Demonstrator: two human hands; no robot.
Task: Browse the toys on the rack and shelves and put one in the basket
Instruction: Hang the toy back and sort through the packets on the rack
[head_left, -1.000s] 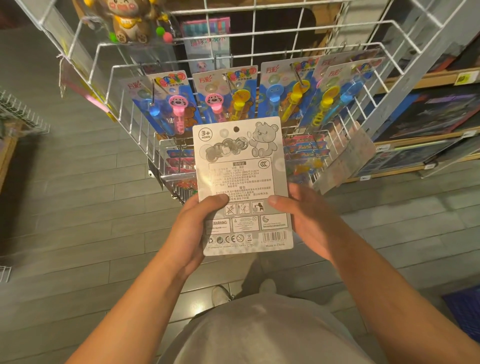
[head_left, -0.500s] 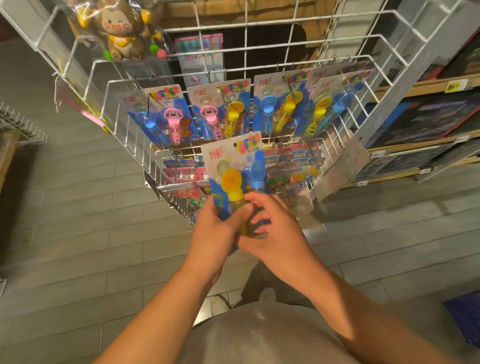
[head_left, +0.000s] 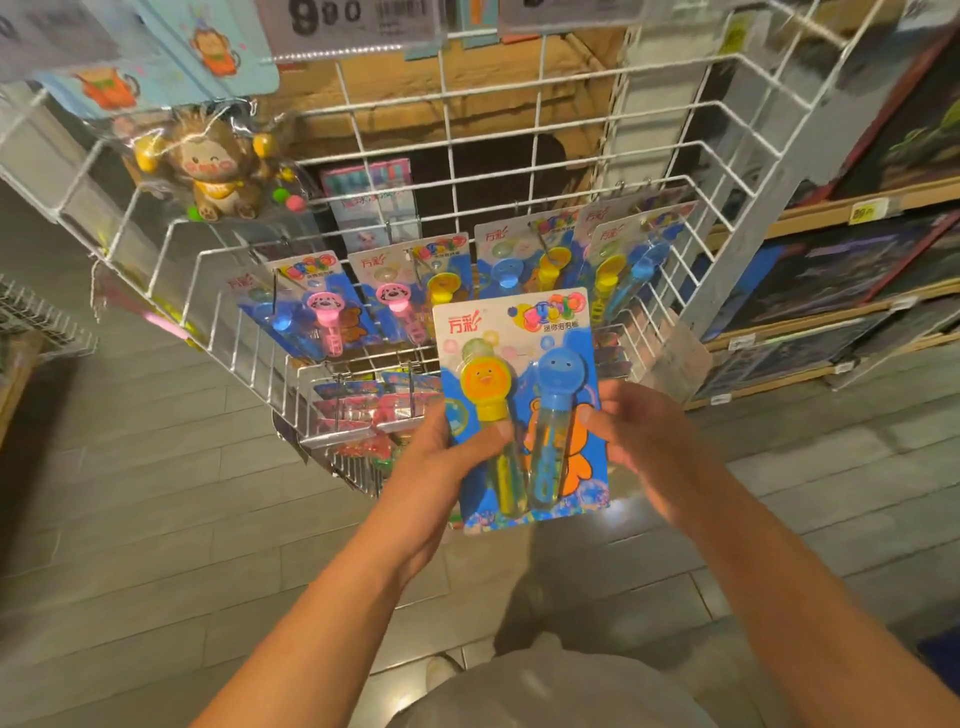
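I hold a bubble-wand toy pack (head_left: 524, 364) front side up before the white wire rack (head_left: 498, 130). It is a blue card with a yellow duck wand and a blue wand in clear tubes. My left hand (head_left: 441, 462) grips its left edge, thumb across the yellow tube. My right hand (head_left: 639, 447) holds the right edge, thumb on the card front. More of the same packs (head_left: 322, 306) hang on the rack's hooks behind it. No basket shows in the head view.
A brown plush monkey in a clear bag (head_left: 218, 171) hangs at the rack's upper left. A price tag (head_left: 332, 21) sits at the top. Wooden shelves with dark flat boxes (head_left: 852, 270) run along the right. Grey plank floor (head_left: 156, 493) lies below.
A second ago the pack showed its grey printed back. I turned it over in both hands, and now its coloured front faces me, held higher and closer.
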